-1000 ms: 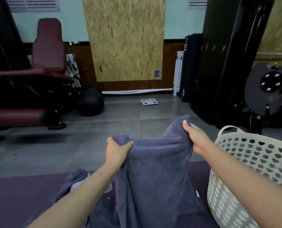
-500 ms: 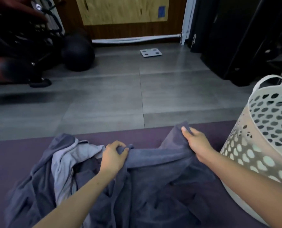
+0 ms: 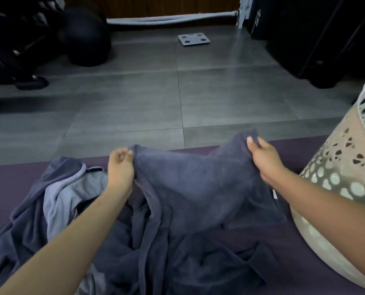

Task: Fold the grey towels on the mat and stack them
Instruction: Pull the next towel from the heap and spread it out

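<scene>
Pretty dim overall, kind of a flat indoor light with a cool grey cast. The floor tiles [image 3: 198,86] pick up a soft sheen in the upper middle of the frame. Upper left and upper right corners go nearly black, detail is lost there. The laundry basket [image 3: 345,167] at the right edge is smeared and bowed by the wide lens. Forearms at the bottom look soft, slightly blurred.

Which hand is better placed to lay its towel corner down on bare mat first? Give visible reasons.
Right. The right hand pinches the towel beside bare mat; the left hand grips its corner above a crumpled pile.
</scene>
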